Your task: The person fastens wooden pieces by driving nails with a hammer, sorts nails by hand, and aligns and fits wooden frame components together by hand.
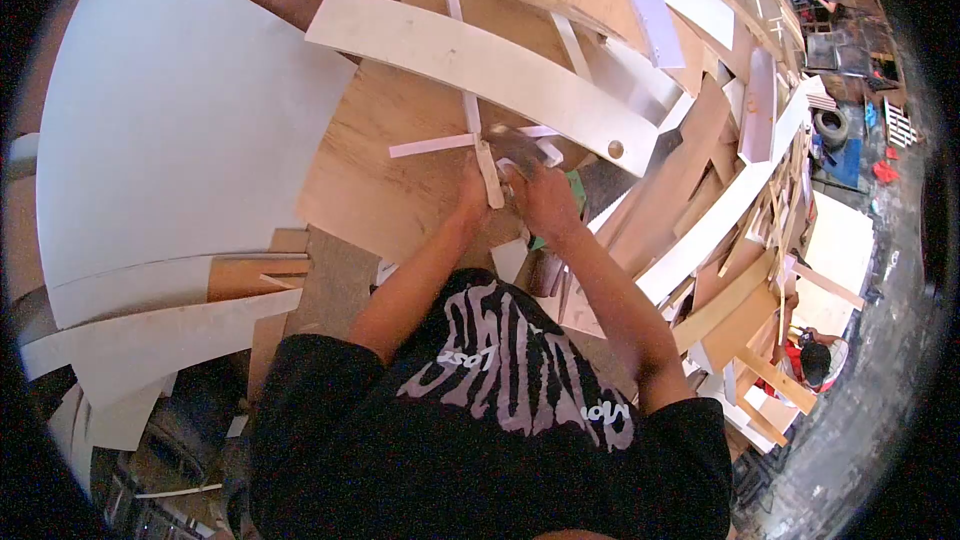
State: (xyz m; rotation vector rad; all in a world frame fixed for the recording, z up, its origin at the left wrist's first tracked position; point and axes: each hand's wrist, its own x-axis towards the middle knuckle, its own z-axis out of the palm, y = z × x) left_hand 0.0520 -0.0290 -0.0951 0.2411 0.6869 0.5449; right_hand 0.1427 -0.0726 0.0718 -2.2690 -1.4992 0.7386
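At ten o'clock lies a smooth, flat white panel. Toward twelve, the left hand, forearm slanting inward, grips a narrow, round-ended light-wood strip; the right hand, knuckles up, closes around something blurred. Long brown wooden boards overlap toward two.

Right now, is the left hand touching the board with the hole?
Apart. The head view shows plywood between the left hand and the near edge of the board.
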